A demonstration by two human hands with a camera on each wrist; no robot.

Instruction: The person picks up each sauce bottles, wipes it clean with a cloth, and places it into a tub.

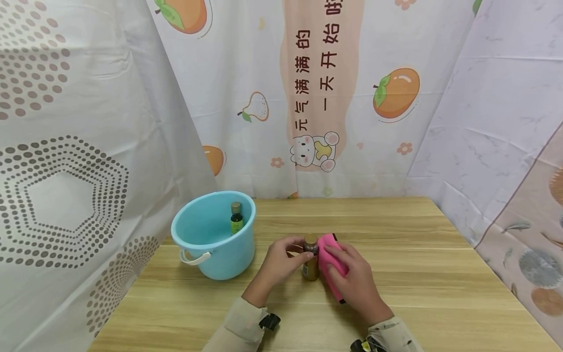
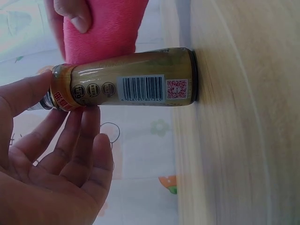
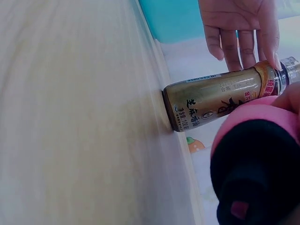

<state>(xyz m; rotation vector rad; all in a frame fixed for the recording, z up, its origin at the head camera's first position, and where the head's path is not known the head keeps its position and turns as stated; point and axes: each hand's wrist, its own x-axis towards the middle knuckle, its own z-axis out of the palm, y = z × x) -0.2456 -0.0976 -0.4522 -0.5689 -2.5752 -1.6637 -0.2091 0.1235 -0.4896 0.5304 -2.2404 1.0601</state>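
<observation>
A small sesame oil bottle [image 1: 310, 272] with a gold cap stands upright on the table, its printed label facing the right wrist view. My left hand [image 1: 281, 259] holds it at the neck, thumb on one side and fingertips on the other. A pink plush pad [image 1: 327, 242] with black ends is in my right hand [image 1: 354, 278], whose fingers wrap over it. In the left wrist view the pad [image 2: 105, 33] lies against the bottle's side. The palm hides part of the pad in the head view.
To the left stands a light blue bucket [image 1: 228, 264] with a white handle [image 1: 195, 258]. A dark bottle [image 1: 236, 220] with a green label leans inside it. The wooden table [image 1: 422, 264] reaches back to a printed curtain [image 1: 264, 58].
</observation>
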